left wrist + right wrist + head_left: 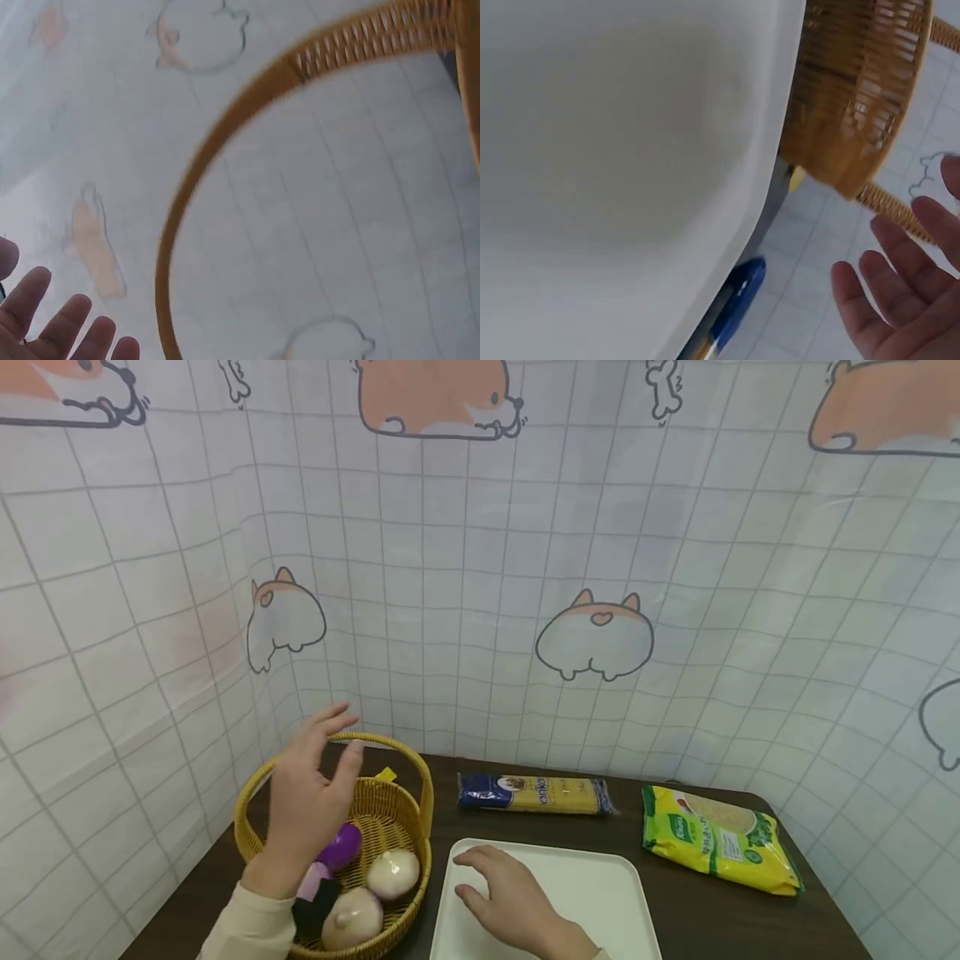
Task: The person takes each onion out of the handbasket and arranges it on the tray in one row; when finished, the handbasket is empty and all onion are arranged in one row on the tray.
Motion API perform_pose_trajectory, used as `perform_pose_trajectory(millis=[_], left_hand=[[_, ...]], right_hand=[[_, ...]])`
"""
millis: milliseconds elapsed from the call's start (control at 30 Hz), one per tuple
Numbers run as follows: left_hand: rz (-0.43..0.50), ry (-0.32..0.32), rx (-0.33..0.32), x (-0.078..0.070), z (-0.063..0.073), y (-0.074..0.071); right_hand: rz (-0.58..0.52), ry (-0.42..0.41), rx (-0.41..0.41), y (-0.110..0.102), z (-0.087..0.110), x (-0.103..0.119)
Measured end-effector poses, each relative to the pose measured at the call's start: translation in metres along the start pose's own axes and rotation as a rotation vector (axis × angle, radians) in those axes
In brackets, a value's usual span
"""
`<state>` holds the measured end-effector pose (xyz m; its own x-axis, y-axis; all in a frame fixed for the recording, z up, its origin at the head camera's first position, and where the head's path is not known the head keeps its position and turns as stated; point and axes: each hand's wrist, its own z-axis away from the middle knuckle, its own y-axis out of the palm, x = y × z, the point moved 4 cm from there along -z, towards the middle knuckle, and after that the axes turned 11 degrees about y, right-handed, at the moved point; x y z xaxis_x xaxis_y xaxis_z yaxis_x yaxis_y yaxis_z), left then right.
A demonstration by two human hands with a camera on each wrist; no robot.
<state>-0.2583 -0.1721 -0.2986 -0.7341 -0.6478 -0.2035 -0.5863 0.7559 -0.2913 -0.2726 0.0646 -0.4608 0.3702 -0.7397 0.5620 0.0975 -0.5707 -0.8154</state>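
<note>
My left hand (307,793) is raised over the left side of a wicker basket (420,860), its fingers apart and nothing in them. In the left wrist view its fingertips (64,326) show low at the left, beside the tall curved basket handle (176,225). My right hand (513,897) hovers over the white tray (600,877), fingers loosely bent and holding nothing. The right wrist view has the right fingers (900,259) spread near the tray's edge. Inside the basket lie two pale round turnip-like vegetables (393,872), a shiny purple thing (342,846) and a pink-and-black piece partly hidden by my left wrist.
Behind the tray, a blue-and-yellow pack of spaghetti (536,794) lies along the dark table's (720,918) back. To its right is a yellow-green bag (720,841). A small yellow piece (386,774) shows at the basket's far rim. A patterned white curtain (480,568) encloses the table.
</note>
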Motion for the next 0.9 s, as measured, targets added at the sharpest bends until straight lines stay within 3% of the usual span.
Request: perform_pose_trajectory(millis=[100, 200, 300, 367, 467, 633, 900], left_hand=[[-0.015, -0.115, -0.044, 0.018, 0.006, -0.027], [-0.024, -0.282, -0.054, 0.041, 0.021, -0.044], [-0.021, -0.434, 0.016, 0.062, 0.04, -0.047], [-0.035, -0.493, 0.079, 0.071, 0.054, -0.046], [-0.055, -0.513, 0.121, 0.079, 0.068, -0.042], [-0.028, -0.545, 0.075, 0.082, 0.079, -0.041], [-0.044, -0.654, 0.041, 0.092, 0.1, -0.038]], right_hand=[[-0.064, -0.053, -0.056, 0.007, -0.001, 0.013], [-0.121, -0.119, -0.1, 0.013, -0.003, 0.025], [-0.16, -0.168, -0.121, 0.018, -0.005, 0.033], [-0.179, -0.176, -0.117, 0.022, -0.007, 0.037], [-0.182, -0.177, -0.108, 0.025, -0.01, 0.041], [-0.19, -0.155, -0.104, 0.031, -0.016, 0.042], [-0.123, -0.135, -0.049, 0.042, -0.03, 0.047]])
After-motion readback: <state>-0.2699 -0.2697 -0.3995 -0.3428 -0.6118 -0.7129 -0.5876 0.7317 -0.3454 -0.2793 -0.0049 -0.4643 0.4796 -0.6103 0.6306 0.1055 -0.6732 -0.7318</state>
